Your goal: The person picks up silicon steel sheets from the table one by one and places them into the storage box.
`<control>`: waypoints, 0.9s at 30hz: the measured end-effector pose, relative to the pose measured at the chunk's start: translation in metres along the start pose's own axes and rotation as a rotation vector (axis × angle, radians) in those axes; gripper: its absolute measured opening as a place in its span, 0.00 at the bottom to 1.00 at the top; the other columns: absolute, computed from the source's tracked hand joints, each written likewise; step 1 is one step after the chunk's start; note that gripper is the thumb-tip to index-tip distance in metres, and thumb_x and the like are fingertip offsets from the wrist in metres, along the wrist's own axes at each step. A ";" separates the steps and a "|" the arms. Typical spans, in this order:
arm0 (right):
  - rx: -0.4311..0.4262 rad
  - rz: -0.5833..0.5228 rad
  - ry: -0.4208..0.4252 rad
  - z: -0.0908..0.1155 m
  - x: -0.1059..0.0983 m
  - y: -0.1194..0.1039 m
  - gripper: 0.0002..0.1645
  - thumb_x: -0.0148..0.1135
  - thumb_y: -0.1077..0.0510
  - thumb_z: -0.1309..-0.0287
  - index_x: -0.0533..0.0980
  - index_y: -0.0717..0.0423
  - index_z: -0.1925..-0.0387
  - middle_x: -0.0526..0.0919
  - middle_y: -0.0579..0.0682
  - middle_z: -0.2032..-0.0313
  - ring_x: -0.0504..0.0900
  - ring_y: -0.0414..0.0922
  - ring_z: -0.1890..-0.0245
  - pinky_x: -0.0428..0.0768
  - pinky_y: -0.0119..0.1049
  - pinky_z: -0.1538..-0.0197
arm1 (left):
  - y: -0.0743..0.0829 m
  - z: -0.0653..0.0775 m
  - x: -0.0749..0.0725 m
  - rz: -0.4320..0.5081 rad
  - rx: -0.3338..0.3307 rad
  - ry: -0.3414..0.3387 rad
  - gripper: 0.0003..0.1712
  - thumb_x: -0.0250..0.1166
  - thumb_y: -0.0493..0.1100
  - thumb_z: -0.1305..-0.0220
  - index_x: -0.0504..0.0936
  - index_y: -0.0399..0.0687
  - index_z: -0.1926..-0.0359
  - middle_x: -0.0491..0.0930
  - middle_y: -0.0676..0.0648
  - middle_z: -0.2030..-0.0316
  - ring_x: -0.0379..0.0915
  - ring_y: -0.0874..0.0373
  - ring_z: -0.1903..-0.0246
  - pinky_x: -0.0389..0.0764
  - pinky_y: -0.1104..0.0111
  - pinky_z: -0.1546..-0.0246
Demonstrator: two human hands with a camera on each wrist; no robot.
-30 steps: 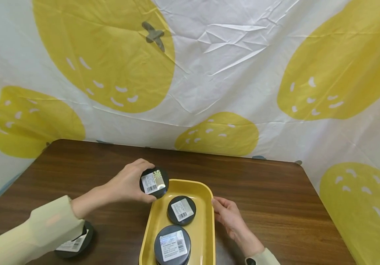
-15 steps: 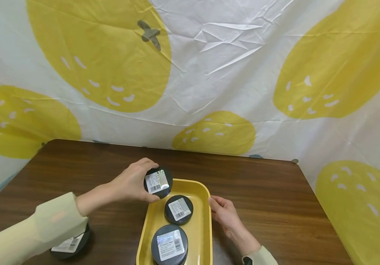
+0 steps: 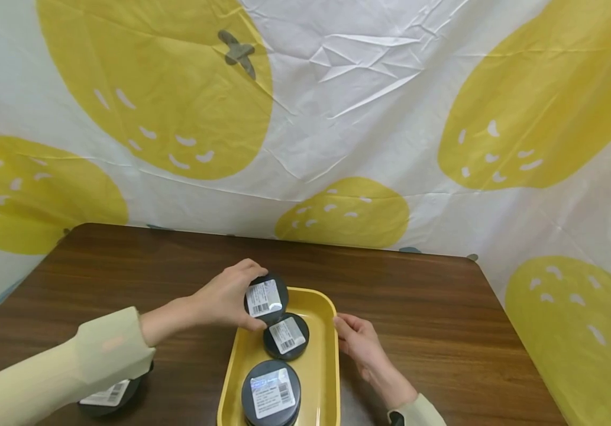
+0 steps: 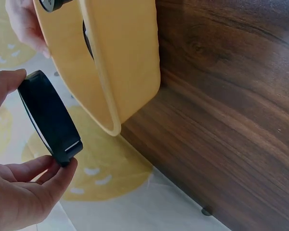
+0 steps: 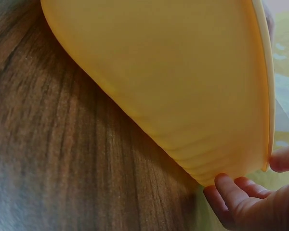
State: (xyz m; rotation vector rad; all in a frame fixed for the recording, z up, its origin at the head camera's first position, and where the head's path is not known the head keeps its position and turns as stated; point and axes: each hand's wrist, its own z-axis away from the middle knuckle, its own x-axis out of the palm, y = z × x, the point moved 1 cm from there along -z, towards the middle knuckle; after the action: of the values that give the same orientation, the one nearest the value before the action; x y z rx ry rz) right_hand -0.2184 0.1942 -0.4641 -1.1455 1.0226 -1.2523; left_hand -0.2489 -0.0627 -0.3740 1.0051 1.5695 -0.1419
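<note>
My left hand (image 3: 225, 300) grips a flat, round black container (image 3: 265, 296) with a white barcode label, thumb and fingers on opposite edges. It hangs tilted above the far left part of a deep yellow tray (image 3: 320, 378). In the left wrist view the held container (image 4: 50, 115) shows its dark side and a small slit, outside the tray wall. Inside the tray lie a similar black container (image 3: 286, 336) and, nearer, a larger one (image 3: 271, 395) that looks stacked. My right hand (image 3: 366, 349) pinches the tray's right rim, thumb on the rim and fingers against the outer wall.
Another labelled black container (image 3: 110, 397) lies on the brown wooden table (image 3: 433, 331) at left, partly covered by the left sleeve (image 3: 108, 349). Behind the table hangs a white cloth (image 3: 358, 142) with large yellow fruit prints.
My left hand has carried the black container rightward, from beside the tray's far left corner to over the tray. The right hand stays on the rim. The head view has shifted slightly.
</note>
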 end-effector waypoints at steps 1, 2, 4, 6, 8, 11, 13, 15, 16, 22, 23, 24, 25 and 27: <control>0.001 0.000 0.000 0.000 0.000 0.000 0.22 0.48 0.62 0.33 0.67 0.80 0.48 0.80 0.58 0.61 0.80 0.44 0.63 0.81 0.37 0.58 | 0.001 -0.001 0.001 0.002 -0.003 -0.008 0.46 0.79 0.47 0.69 0.73 0.25 0.49 0.73 0.38 0.54 0.73 0.50 0.59 0.78 0.60 0.57; 0.001 0.001 -0.001 0.000 0.000 0.000 0.22 0.48 0.62 0.33 0.67 0.80 0.48 0.80 0.58 0.61 0.80 0.44 0.63 0.81 0.37 0.58 | 0.001 -0.001 0.002 0.002 -0.004 -0.016 0.46 0.79 0.47 0.69 0.73 0.25 0.49 0.73 0.38 0.54 0.72 0.50 0.59 0.78 0.60 0.56; 0.001 0.002 -0.002 0.000 0.000 0.000 0.22 0.48 0.62 0.33 0.67 0.80 0.48 0.80 0.58 0.61 0.80 0.44 0.63 0.81 0.37 0.58 | 0.002 -0.002 0.004 0.001 -0.006 -0.027 0.46 0.79 0.47 0.69 0.73 0.25 0.49 0.73 0.38 0.54 0.72 0.50 0.59 0.78 0.60 0.56; 0.002 0.003 -0.003 0.001 0.000 0.000 0.22 0.48 0.62 0.33 0.68 0.80 0.48 0.80 0.58 0.61 0.80 0.45 0.63 0.81 0.37 0.58 | 0.003 -0.003 0.005 -0.002 -0.007 -0.036 0.46 0.79 0.47 0.69 0.73 0.25 0.49 0.73 0.39 0.54 0.72 0.49 0.59 0.78 0.60 0.56; 0.003 0.001 -0.004 0.001 0.000 0.000 0.22 0.48 0.62 0.33 0.68 0.80 0.48 0.80 0.58 0.61 0.80 0.44 0.63 0.81 0.37 0.58 | 0.004 -0.004 0.006 -0.010 -0.003 -0.042 0.46 0.79 0.47 0.69 0.73 0.25 0.49 0.73 0.39 0.54 0.72 0.49 0.58 0.78 0.60 0.55; 0.002 -0.009 -0.007 0.001 0.000 0.000 0.22 0.49 0.62 0.33 0.67 0.80 0.48 0.80 0.58 0.61 0.80 0.44 0.63 0.81 0.36 0.58 | 0.006 -0.005 0.007 -0.015 0.000 -0.055 0.46 0.79 0.47 0.70 0.73 0.25 0.49 0.73 0.39 0.54 0.72 0.50 0.58 0.77 0.60 0.55; 0.001 -0.017 -0.010 0.000 -0.001 0.000 0.22 0.49 0.62 0.33 0.67 0.80 0.48 0.80 0.58 0.61 0.80 0.44 0.63 0.81 0.36 0.58 | 0.006 -0.006 0.009 -0.017 0.003 -0.065 0.46 0.80 0.47 0.70 0.73 0.25 0.49 0.73 0.39 0.54 0.72 0.50 0.59 0.77 0.60 0.55; 0.000 -0.020 -0.011 0.000 -0.001 0.000 0.22 0.49 0.62 0.33 0.67 0.80 0.48 0.80 0.58 0.61 0.80 0.44 0.63 0.80 0.36 0.58 | 0.006 -0.006 0.012 -0.018 0.004 -0.075 0.46 0.80 0.46 0.70 0.73 0.25 0.49 0.73 0.39 0.55 0.72 0.50 0.59 0.77 0.60 0.55; -0.001 -0.020 -0.012 0.000 -0.001 0.000 0.23 0.49 0.62 0.33 0.67 0.80 0.48 0.80 0.58 0.61 0.80 0.44 0.63 0.80 0.36 0.58 | 0.006 -0.007 0.013 -0.019 0.004 -0.079 0.46 0.80 0.46 0.70 0.73 0.25 0.49 0.73 0.39 0.55 0.72 0.51 0.59 0.78 0.60 0.55; -0.004 -0.014 -0.021 -0.001 -0.001 0.001 0.23 0.49 0.61 0.33 0.67 0.80 0.47 0.80 0.58 0.61 0.80 0.44 0.63 0.80 0.35 0.58 | 0.006 -0.011 0.020 -0.015 0.009 -0.086 0.46 0.80 0.46 0.71 0.73 0.25 0.50 0.73 0.39 0.56 0.72 0.51 0.61 0.78 0.62 0.57; -0.003 -0.016 -0.021 -0.001 -0.001 0.001 0.23 0.49 0.61 0.33 0.67 0.80 0.47 0.80 0.57 0.61 0.80 0.43 0.63 0.80 0.35 0.58 | 0.006 -0.011 0.021 -0.015 0.010 -0.086 0.46 0.80 0.46 0.71 0.73 0.25 0.50 0.73 0.39 0.56 0.72 0.51 0.61 0.78 0.62 0.57; -0.003 -0.019 -0.019 -0.001 -0.001 0.001 0.23 0.49 0.61 0.33 0.67 0.80 0.47 0.80 0.57 0.61 0.80 0.43 0.63 0.81 0.35 0.59 | 0.006 -0.012 0.022 -0.013 0.011 -0.087 0.46 0.80 0.46 0.71 0.73 0.25 0.50 0.73 0.39 0.56 0.72 0.50 0.61 0.78 0.62 0.57; -0.002 -0.021 -0.017 -0.001 -0.001 0.001 0.23 0.49 0.62 0.33 0.67 0.80 0.47 0.80 0.57 0.62 0.80 0.43 0.63 0.81 0.35 0.59 | 0.007 -0.013 0.023 -0.013 0.012 -0.089 0.46 0.80 0.46 0.71 0.73 0.25 0.50 0.73 0.39 0.56 0.72 0.50 0.61 0.78 0.62 0.57; -0.002 -0.027 -0.014 -0.001 -0.002 0.001 0.22 0.49 0.62 0.33 0.67 0.80 0.48 0.80 0.56 0.62 0.80 0.43 0.64 0.81 0.34 0.59 | 0.007 -0.014 0.025 -0.011 0.011 -0.092 0.46 0.80 0.46 0.72 0.73 0.25 0.50 0.73 0.39 0.56 0.73 0.50 0.61 0.78 0.62 0.57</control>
State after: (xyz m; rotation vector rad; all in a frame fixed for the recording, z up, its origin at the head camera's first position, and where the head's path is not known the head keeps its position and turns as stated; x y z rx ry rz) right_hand -0.2197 0.1962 -0.4652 -1.1712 1.0011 -1.2629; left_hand -0.2527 -0.0368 -0.3885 0.9853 1.4916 -0.2017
